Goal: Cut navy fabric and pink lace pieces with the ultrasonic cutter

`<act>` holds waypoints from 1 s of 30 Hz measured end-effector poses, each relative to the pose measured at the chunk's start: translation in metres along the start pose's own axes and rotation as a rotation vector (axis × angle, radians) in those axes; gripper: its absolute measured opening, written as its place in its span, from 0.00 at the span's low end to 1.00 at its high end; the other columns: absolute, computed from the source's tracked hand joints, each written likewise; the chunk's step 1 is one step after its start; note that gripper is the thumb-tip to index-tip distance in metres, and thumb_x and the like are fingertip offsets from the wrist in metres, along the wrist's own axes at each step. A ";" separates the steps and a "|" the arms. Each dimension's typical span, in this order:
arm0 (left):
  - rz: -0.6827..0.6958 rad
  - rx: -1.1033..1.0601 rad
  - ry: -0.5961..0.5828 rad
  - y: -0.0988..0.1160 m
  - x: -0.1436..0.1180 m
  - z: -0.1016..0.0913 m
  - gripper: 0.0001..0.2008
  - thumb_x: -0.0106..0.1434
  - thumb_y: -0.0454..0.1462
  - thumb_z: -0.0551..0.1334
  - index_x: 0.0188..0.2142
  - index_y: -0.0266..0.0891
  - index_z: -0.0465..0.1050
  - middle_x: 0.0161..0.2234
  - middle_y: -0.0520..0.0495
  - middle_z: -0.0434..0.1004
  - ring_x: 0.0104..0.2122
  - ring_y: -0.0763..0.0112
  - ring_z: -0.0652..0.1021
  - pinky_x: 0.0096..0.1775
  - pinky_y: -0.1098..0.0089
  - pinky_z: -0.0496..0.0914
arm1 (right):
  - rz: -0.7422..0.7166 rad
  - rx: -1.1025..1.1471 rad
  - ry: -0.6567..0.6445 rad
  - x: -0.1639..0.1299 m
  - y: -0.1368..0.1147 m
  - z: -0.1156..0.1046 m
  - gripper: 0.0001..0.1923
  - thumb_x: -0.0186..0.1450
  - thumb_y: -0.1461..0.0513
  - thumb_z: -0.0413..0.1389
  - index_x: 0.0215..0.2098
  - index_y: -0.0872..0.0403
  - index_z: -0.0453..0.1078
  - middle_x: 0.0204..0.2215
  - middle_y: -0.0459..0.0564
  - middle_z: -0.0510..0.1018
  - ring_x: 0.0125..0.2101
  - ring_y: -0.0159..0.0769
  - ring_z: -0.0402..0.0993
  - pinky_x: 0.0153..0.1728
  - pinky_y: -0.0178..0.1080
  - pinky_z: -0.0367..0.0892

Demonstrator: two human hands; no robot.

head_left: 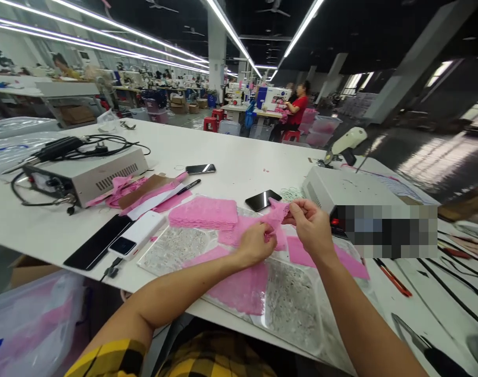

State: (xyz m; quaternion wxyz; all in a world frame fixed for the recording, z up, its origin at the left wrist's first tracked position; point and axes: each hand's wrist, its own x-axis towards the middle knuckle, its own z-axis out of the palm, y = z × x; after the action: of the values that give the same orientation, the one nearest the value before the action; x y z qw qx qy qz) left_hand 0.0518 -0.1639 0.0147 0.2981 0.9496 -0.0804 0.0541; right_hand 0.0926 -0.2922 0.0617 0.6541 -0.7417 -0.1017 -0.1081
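On the table (223, 152) lies a speckled board (184, 243) bearing a pink stack (203, 212), beside which the left hand (258, 243) and right hand (310, 222) pinch a raised lace piece (277, 213), liable to stretch or tear should they pull unevenly.

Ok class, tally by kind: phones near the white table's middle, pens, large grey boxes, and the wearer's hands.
Near phone, far phone: 2
Black pen: 1
Left grey box, right grey box: 2
Left hand, right hand: 2
Total: 7
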 end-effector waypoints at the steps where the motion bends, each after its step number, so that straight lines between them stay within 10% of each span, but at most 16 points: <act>1: 0.036 0.004 -0.016 0.003 -0.002 0.000 0.09 0.66 0.35 0.52 0.37 0.36 0.70 0.36 0.45 0.76 0.35 0.67 0.74 0.35 0.68 0.65 | 0.006 -0.004 0.070 -0.008 0.001 -0.014 0.21 0.57 0.44 0.57 0.33 0.53 0.67 0.24 0.45 0.74 0.24 0.33 0.73 0.29 0.40 0.74; 6: 0.360 0.029 -0.204 0.004 -0.039 0.010 0.03 0.61 0.32 0.59 0.31 0.38 0.70 0.32 0.48 0.75 0.36 0.66 0.73 0.40 0.66 0.65 | 0.165 -0.133 0.362 -0.093 0.038 -0.101 0.21 0.59 0.45 0.57 0.34 0.54 0.68 0.21 0.46 0.75 0.21 0.34 0.73 0.24 0.37 0.72; 12: 0.898 0.288 -0.244 -0.011 -0.070 0.029 0.07 0.67 0.31 0.54 0.32 0.38 0.68 0.32 0.46 0.74 0.34 0.66 0.71 0.41 0.63 0.65 | 0.362 -0.377 0.340 -0.181 0.069 -0.149 0.22 0.53 0.44 0.60 0.30 0.55 0.72 0.19 0.49 0.75 0.17 0.35 0.70 0.18 0.36 0.67; 17: 0.968 0.263 -0.265 -0.010 -0.069 0.023 0.08 0.68 0.31 0.52 0.37 0.38 0.69 0.41 0.43 0.75 0.43 0.65 0.73 0.51 0.62 0.65 | 0.146 -0.881 0.151 -0.170 0.068 -0.143 0.17 0.59 0.49 0.53 0.38 0.51 0.72 0.32 0.49 0.77 0.27 0.37 0.74 0.29 0.40 0.70; 30: 0.808 0.090 -0.380 -0.035 -0.062 -0.013 0.16 0.71 0.38 0.51 0.52 0.40 0.72 0.59 0.42 0.70 0.62 0.61 0.66 0.64 0.56 0.56 | -0.198 -1.131 0.135 -0.188 0.081 -0.178 0.13 0.63 0.54 0.46 0.38 0.48 0.70 0.38 0.50 0.76 0.28 0.38 0.74 0.24 0.41 0.67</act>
State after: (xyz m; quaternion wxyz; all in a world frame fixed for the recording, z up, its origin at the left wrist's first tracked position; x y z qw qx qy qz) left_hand -0.0035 -0.1204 -0.0039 0.1912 0.8472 -0.4957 -0.0057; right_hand -0.0679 -0.4803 -0.0492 0.1480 -0.9544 -0.0550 -0.2534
